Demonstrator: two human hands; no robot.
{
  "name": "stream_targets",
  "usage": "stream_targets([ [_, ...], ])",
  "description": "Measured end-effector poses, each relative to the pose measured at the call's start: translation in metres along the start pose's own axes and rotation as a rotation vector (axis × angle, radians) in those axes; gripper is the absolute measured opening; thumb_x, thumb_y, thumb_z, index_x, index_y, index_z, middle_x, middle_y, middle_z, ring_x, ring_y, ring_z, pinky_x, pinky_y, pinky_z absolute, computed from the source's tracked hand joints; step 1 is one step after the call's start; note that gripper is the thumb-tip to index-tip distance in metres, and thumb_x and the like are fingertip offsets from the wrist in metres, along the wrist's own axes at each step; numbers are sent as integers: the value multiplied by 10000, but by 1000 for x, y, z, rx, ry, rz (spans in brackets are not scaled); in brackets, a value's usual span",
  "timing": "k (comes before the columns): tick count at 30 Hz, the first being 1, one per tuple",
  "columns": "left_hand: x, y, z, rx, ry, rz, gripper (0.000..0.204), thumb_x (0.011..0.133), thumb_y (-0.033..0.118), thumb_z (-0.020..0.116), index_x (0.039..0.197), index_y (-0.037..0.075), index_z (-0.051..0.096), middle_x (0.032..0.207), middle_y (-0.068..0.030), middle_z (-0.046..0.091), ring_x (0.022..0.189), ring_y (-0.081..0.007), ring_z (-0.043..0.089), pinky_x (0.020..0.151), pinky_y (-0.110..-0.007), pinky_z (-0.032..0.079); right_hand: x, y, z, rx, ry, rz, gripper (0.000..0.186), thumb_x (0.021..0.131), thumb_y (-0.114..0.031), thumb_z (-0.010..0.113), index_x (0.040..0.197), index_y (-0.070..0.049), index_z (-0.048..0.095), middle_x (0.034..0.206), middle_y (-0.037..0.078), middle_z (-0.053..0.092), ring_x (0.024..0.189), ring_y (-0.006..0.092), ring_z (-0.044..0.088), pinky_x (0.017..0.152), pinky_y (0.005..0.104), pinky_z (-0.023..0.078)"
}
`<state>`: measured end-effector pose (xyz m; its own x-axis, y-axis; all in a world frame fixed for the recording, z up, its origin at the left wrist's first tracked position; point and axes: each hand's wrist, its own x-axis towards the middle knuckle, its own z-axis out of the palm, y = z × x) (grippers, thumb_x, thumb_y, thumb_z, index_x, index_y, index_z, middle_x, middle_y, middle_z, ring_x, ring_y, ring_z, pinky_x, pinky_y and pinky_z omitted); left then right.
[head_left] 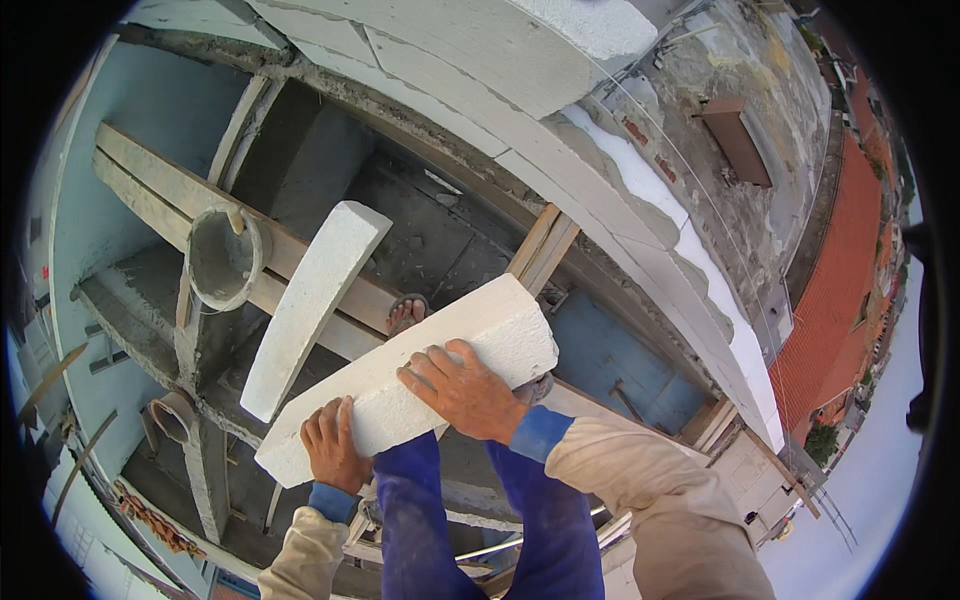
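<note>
A long white aerated concrete block [440, 350] lies slantwise in front of my body, above my legs. My left hand [335, 445] grips its near left end, fingers over the top face. On the upper side, nearer the right end, my right hand [465, 390] rests with curled fingers and holds it too. The block's underside is hidden. A second white block [315, 310] stands on the planks just beyond the held one, apart from my hands. Farther left on the planks is a mortar-smeared bucket [225, 258] with a handle sticking out.
My feet are on wooden planks [145, 185] spanning above a lower floor [425, 215]. A block wall [590, 225] curves along the right, with pale mortar [690, 270] on it and a thin string above. Another bucket [173, 417] sits lower left. Red roofs [835, 270] show beyond.
</note>
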<state>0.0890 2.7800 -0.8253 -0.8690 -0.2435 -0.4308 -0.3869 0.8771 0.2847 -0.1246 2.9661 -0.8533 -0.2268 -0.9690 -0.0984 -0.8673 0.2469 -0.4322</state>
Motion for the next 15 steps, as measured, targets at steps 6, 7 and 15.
stream_targets([
  [6,-19,90,-119,-17,-237,382,1243,436,256,990,1511,108,383,1433,-151,488,1278,-405,485,1099,-607,346,-152,-54,-176,94,-149,379,475,938,-190,573,1397,-71,597,1315,124,612,1208,259,581,1080,482,332],
  [7,-18,103,-131,17,-278,417,1242,434,278,993,1508,107,391,1431,-152,488,1282,-406,486,1105,-610,343,-178,-62,-198,136,-175,461,506,904,-179,607,1397,-65,592,1313,131,606,1216,266,576,1074,487,325],
  [15,-9,271,-130,3,-381,817,1129,533,229,954,1527,119,429,1431,-148,529,1321,-363,499,1114,-585,338,-356,-117,-262,59,-55,932,693,694,-105,756,1359,-57,567,1321,133,571,1240,316,544,1071,550,304],
])
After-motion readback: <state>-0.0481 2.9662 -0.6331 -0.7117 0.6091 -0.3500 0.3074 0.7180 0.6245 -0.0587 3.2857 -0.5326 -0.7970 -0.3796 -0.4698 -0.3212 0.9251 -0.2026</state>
